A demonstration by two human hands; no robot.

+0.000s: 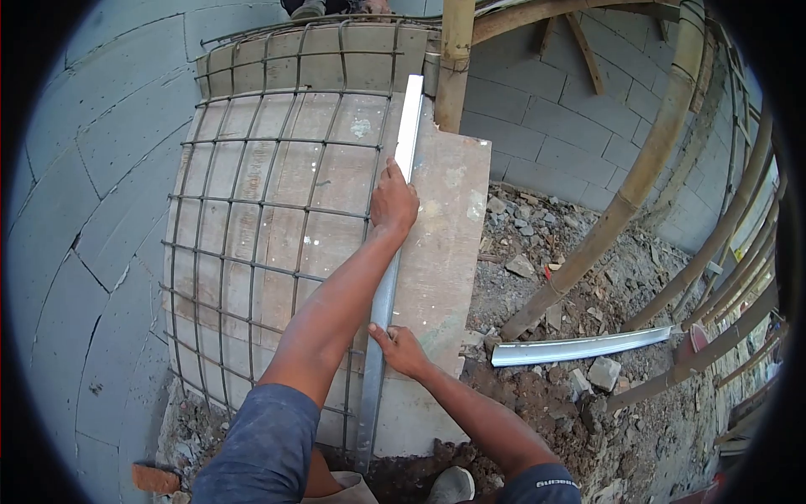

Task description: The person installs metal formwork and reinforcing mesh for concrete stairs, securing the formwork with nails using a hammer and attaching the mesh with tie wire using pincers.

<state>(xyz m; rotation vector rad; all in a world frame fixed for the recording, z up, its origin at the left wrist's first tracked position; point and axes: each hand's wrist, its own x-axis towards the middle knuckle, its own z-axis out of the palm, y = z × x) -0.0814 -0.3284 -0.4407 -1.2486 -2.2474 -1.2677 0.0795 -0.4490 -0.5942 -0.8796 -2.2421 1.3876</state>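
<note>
A long, straight galvanized metal profile (408,126) lies lengthwise over the plywood panel (441,218), along the right edge of the steel rebar mesh (306,207). My left hand (395,202) is closed around the profile in its upper half, fingers pointing away from me. Lower down, my right hand (401,349) grips the same profile from the right side, its thumb across the metal. The fingers of my right hand are partly hidden. The profile's lower end reaches the soil near my shoe (452,485).
Another metal profile (583,345) lies on the rubble (537,239) to the right. Bamboo poles (625,202) slant across the right side, and one post (453,76) stands behind the panel. A block wall (109,218) borders the left. A brick (155,479) sits at lower left.
</note>
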